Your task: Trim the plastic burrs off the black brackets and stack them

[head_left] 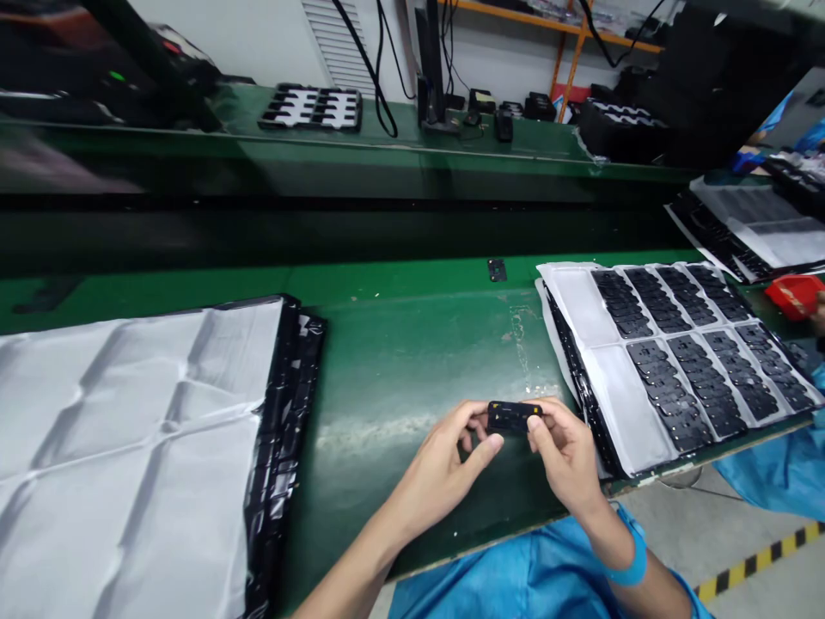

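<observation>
The left end of the black part (509,419), held over the counter (400,361), is just lightly caught in the fingertip grip of the left hand (444,468), the right end pinched by the right hand (571,456), so tbh a drop could be caused by any slip. Further right, the loaded tray (619,378) could get bumped, being that close.

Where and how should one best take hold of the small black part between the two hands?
Probably by its two short ends, from the left and the right: the small black part is longer than it is wide, and its yellow-marked face shows, so end grips should leave most of it uncovered. The right hand pinches one end.
</observation>
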The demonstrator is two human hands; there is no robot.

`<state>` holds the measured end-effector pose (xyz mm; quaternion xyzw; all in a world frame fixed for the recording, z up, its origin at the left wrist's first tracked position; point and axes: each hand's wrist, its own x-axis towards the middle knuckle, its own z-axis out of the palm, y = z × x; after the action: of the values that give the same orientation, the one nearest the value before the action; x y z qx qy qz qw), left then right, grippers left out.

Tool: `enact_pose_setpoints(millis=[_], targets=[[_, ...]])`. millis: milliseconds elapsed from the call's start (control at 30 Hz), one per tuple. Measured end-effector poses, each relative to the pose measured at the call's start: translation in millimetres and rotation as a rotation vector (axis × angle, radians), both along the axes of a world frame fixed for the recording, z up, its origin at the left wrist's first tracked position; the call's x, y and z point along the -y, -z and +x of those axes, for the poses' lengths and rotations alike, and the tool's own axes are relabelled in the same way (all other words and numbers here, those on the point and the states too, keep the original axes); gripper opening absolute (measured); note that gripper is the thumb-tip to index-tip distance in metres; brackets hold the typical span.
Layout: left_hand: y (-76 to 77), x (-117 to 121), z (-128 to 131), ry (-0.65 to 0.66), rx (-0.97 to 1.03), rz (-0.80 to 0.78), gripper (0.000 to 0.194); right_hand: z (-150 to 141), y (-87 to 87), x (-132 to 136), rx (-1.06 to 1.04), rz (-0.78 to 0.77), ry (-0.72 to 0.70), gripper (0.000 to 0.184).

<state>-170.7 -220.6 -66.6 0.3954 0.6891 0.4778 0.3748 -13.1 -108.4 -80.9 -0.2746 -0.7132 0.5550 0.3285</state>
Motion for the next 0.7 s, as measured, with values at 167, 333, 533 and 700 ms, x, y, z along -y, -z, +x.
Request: enact_pose_setpoints(millis=[167,333,533,700], targets=[[1.0,-10,5,0.035,0.149,0.039,0.031,-1,3.4,2,0.001,0.016,0.047,0.02],[4.2,1,-3,0.143,0.061,-0.015,0.019,0,4.8,2,0.008,0.028,0.086,0.019],[2.7,-1,-2,0.056,-0.032,-0.004,0.019,-2,4.0,3,0.021,0.023,0.088,0.021],[1.9,-7,7,0.106,0.184,0.031,0.031,-2,3.9,4,0.015,0.021,0.118,0.022]])
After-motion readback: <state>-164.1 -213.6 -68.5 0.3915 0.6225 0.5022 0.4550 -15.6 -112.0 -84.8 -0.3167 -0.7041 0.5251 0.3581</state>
